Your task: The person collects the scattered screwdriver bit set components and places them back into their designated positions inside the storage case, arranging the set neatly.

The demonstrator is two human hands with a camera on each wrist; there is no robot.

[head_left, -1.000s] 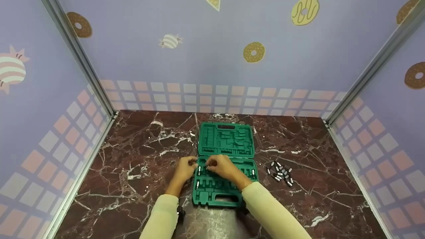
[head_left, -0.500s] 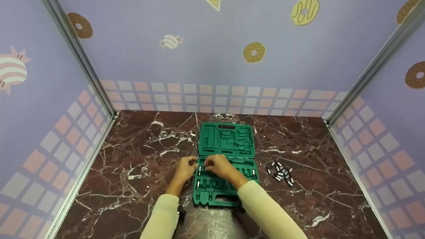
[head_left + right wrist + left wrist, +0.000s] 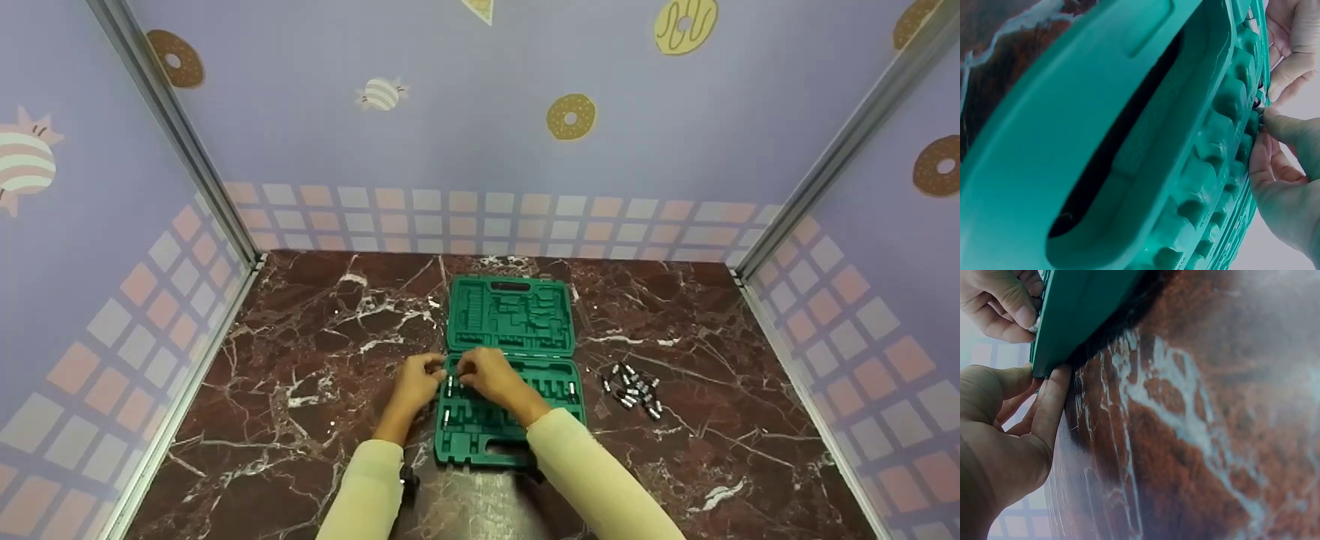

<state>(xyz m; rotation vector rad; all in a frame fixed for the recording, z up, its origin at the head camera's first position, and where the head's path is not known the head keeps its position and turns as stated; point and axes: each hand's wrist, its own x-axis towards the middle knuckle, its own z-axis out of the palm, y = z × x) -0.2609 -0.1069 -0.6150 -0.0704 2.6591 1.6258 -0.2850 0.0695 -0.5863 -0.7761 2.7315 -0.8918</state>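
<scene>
A green plastic socket case (image 3: 459,457) lies unfolded on the marbled surface, its moulded lid (image 3: 512,315) away from me. My left hand (image 3: 414,384) holds the case's left edge between thumb and fingers, as the left wrist view (image 3: 1013,422) confirms. Over the left end of the upper row, my right hand (image 3: 489,376) pinches a small metal socket, mostly covered by the fingertips; a silvery bit of the socket (image 3: 1035,325) shows in the left wrist view. Other sockets sit in slots: an upper-left socket (image 3: 450,386), a lower-left socket (image 3: 446,418) and a right-hand socket (image 3: 572,391).
Right of the case lies a loose pile of small metal sockets (image 3: 634,391). Patterned purple walls (image 3: 480,135) enclose the marbled tabletop (image 3: 315,330) at the back and both sides. Many moulded slots (image 3: 1193,191) run across the case base.
My right hand has shifted slightly to the left along the upper row, with its forearm following. The left hand stays on the case edge, and the sockets and pile look unchanged.
</scene>
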